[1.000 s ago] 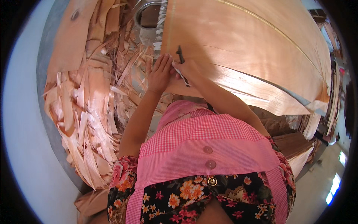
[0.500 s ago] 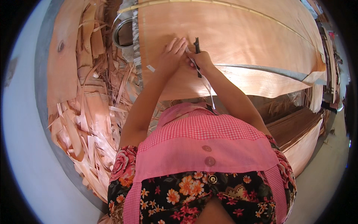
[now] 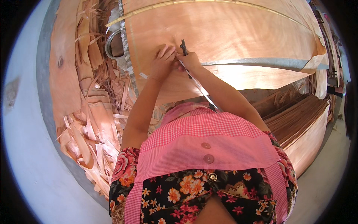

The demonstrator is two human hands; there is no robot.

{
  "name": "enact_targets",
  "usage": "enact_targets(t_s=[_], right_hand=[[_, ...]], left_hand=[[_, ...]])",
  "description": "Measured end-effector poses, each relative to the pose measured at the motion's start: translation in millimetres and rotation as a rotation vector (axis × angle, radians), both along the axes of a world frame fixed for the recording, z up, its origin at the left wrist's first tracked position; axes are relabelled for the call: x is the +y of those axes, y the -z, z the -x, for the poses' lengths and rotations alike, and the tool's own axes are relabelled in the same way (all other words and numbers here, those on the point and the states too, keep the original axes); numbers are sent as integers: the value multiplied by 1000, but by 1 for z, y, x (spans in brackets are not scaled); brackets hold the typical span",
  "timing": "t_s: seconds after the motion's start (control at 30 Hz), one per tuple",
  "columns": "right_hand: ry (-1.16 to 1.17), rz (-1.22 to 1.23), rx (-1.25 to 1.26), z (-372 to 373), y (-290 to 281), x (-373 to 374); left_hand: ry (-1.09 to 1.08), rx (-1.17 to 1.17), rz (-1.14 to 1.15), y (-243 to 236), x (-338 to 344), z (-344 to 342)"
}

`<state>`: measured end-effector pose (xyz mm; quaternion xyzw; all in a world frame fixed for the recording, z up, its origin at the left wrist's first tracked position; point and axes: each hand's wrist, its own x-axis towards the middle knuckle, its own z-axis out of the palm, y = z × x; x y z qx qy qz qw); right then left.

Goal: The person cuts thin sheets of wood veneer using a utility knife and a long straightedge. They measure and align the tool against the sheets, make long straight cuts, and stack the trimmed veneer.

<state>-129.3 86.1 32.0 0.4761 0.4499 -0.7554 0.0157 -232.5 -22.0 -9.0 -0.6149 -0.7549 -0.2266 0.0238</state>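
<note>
Veneer sheets gape wider apart, right hand clasping a black tool, left hand, grip unclear, perhaps steadying them.

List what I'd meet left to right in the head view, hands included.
Knotted wood sheet → round metal rim → left hand → right hand holding a black tool → stack of brown sheets.

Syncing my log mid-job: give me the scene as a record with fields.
Left hand: fingers extended, beside right hand
Right hand: gripping slim black tool
At right hand: narrow white strip, running toward pink checked apron
Under hands: broad thin tan wood veneer sheet
Across sheet: long yellowish jointed stick
</note>
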Motion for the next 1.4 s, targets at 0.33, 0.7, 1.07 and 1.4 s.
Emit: enact_targets(t_s=[0.33,0.7,1.07,1.4], right_hand=[[-269,-894,-377,-146,-11,82],[-373,-1041,-495,-187,-2,167],[-342,-1117,-512,-134,-7,201],[-136,-947,-519,-183,-66,147]], left_hand=[[-42,70,-75,-3,0,7],[-21,-48,-81,-24,-3,30],[229,148,6,-33,32,2],[203,65,80,-87,-3,-45]])
